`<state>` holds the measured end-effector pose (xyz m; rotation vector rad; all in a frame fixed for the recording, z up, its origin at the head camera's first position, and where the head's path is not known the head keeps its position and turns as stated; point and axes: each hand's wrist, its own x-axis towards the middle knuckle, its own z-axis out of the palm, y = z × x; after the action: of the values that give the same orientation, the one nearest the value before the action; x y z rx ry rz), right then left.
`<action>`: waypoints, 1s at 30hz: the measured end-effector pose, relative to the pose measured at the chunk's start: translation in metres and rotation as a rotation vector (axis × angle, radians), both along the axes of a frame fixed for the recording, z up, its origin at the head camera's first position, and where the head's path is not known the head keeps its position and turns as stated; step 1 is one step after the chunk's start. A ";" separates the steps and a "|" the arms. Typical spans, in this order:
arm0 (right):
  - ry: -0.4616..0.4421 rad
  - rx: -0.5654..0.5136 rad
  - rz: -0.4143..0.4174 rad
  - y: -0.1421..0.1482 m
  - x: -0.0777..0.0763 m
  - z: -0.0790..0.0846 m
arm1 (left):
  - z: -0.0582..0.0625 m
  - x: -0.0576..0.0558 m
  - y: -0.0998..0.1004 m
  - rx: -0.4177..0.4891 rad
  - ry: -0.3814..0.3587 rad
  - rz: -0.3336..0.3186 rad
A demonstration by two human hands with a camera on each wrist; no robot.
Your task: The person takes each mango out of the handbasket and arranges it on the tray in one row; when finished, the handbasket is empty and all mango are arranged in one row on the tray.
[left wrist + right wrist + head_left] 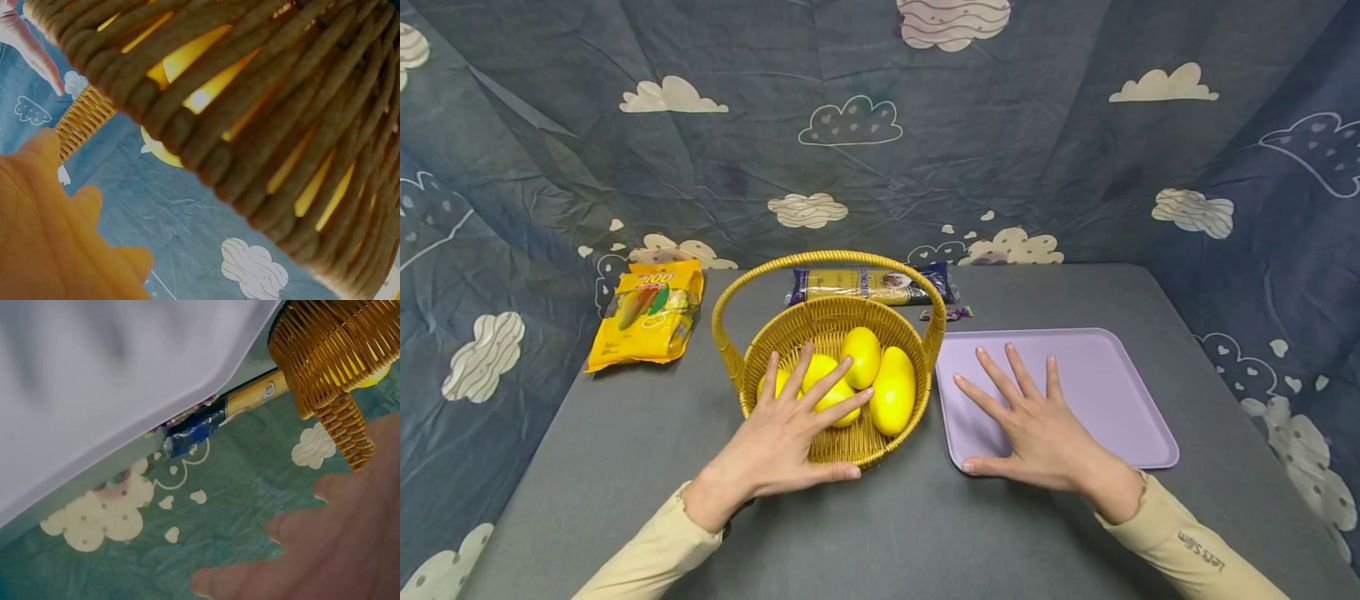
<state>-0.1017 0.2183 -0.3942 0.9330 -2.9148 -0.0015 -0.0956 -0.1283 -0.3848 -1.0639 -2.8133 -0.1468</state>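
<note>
My left hand [786, 437] is spread with straight fingers over the near left part of a wicker basket [827, 312], holding nothing. Inside the basket lie several yellow mangoes [892, 392], some partly hidden behind my fingers. The basket's tall handle arches above it. To the right, my right hand [1037, 437] hovers with fingers splayed above the near left part of a lilac tray [1093, 375], and it grips nothing. In the left wrist view the basket's woven wall [250, 125] fills the upper right. The right wrist view shows the tray [112, 381] beside the basket [337, 356].
A yellow candy bag [647, 317] with a mango picture lies at the back left. Behind the basket is a clear-and-blue pasta packet [865, 285]. One small purple-green wrapped candy [947, 315] lies near the tray's back left corner. A cloud-print curtain [865, 183] closes off the back.
</note>
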 end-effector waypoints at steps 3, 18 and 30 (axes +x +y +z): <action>0.015 -0.027 0.009 0.001 -0.001 0.001 | 0.001 -0.001 0.000 0.016 0.019 -0.031; 0.302 -0.495 0.192 -0.009 -0.005 0.007 | 0.018 -0.005 -0.026 0.941 0.738 -0.228; 0.089 -0.692 0.191 -0.046 -0.010 0.025 | 0.005 -0.007 -0.052 1.359 0.164 0.346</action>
<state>-0.1113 0.1728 -0.3690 1.0153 -2.4268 0.8814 -0.1022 -0.1805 -0.3800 -0.2159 -1.8935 -1.5101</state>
